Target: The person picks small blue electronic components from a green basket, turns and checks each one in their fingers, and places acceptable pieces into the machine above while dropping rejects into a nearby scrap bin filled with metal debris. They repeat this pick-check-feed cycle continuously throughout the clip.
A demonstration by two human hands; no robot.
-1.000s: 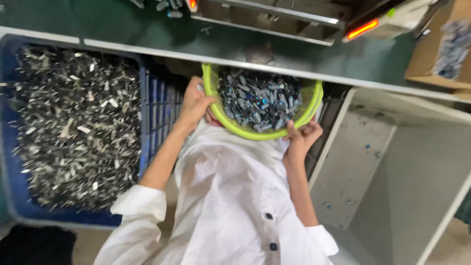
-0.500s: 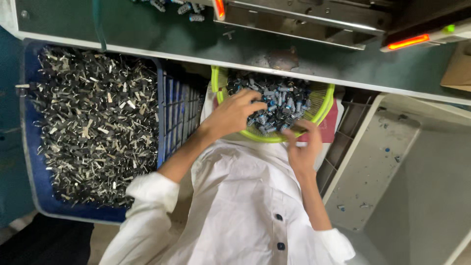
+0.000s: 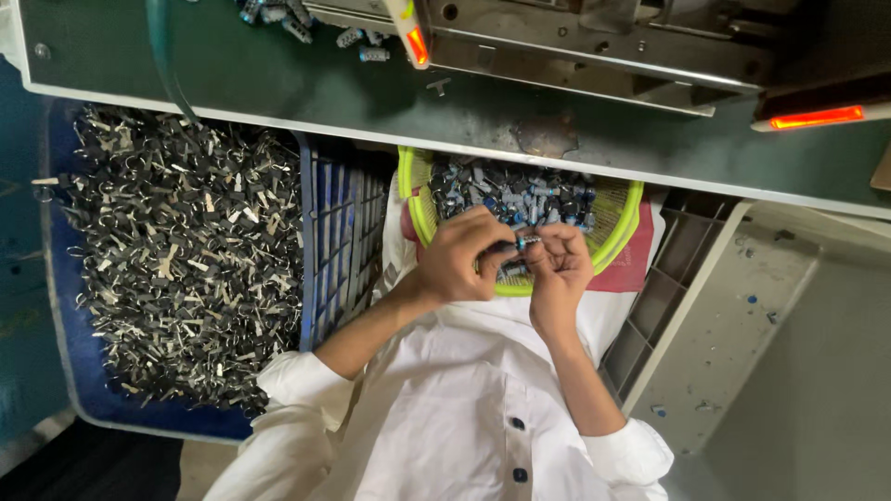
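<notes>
**Both hands pinch one small part over the green basket**

Hidden / hard to read: the green basket (image 3: 422, 199) sits on the lap, w/ its far rim tucked under the edge of the green workbench (image 3: 278, 88), so part of its load is out of sight. The near rim is covered by both hands. It holds small blue and grey cylindrical parts (image 3: 534, 197), too small and jumbled to tell apart. The small part (image 3: 522, 243) gripped betw. the hands is mostly covered by fingers; only a dark body w/ a pale tip shows. A red cloth (image 3: 631, 269) peeks out under the basket on the right. The machine (image 3: 594, 37) on the far side is cut off at the top; an orange-red light (image 3: 815, 118) glows far right. The blue crate (image 3: 334, 250) at left is full of dark metal clips (image 3: 186, 250); its left side runs out of frame.

Hands: left hand (image 3: 461, 255) and right hand (image 3: 560, 267) meet at the basket's near edge, fingertips of both curled in and pinching the small part from either side. It is just above the basket's near rim.

Vs. half a sec. ago: the left hand was spread down in the heap, the right at the near rim. Now both are drawn together at the near rim, w/ one piece lifted out of the heap. Basket is in the same spot on the lap; view has come closer in.
</notes>
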